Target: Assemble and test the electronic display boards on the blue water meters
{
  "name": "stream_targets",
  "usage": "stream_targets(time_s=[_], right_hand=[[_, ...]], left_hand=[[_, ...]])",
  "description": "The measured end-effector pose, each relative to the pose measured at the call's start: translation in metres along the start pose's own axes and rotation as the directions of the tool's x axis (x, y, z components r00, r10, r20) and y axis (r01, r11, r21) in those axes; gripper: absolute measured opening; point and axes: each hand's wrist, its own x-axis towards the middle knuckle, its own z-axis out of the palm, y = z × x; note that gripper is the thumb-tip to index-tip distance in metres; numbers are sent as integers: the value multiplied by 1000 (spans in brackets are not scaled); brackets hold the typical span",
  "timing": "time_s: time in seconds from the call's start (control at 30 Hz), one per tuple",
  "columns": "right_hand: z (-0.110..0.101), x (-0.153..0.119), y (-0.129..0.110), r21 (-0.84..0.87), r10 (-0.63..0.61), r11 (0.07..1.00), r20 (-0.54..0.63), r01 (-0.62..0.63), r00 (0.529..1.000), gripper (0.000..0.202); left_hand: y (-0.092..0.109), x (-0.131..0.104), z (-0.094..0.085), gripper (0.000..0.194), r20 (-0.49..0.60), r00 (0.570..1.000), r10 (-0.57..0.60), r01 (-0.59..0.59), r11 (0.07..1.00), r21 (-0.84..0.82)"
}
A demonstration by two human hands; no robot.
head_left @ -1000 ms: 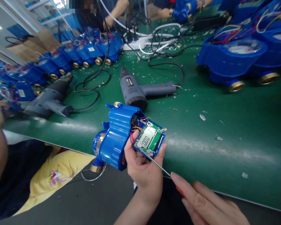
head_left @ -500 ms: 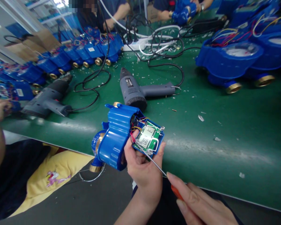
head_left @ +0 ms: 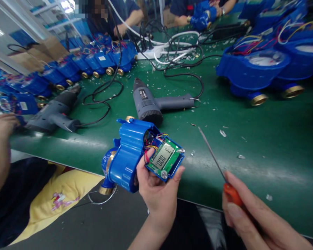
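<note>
A blue meter with brass fittings is tilted over the table's near edge. Its lid part, carrying a green circuit board with a small lit display and colored wires, rests in my left hand, whose fingers wrap round it from below. Two clear blobs sit at the board's corners. My right hand grips the orange handle of a screwdriver, whose metal tip points up and left over the green table, apart from the board.
Two grey heat guns lie on the green table among black cables. Blue meters stand at the right, more in a row at the left. A white power strip is at the back. Other people's hands work at left and back.
My right hand has moved right, drawing the screwdriver tip away from the board. A white wire loop seen over the board no longer shows. The meter has shifted slightly down.
</note>
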Motion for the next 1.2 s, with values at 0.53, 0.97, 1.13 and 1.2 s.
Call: stream_targets(time_s=[0.53,0.97,1.13,1.2], right_hand=[[6,43,15,-193,-256,943,94,270,962,37],[58,69,-15,415,166,862,311,-291,936,73],[57,71,-12,398,69,905,212,-150,975,66],[56,70,-12,376,56,918,199,-129,978,66]], left_hand=[[0,1,2,69,-54,998,30,-28,999,37],[-1,-6,-2,64,120,990,-71,85,990,-117],[-1,-5,-3,61,174,983,-64,92,983,-157],[-1,-5,-3,60,167,984,-58,83,985,-150]])
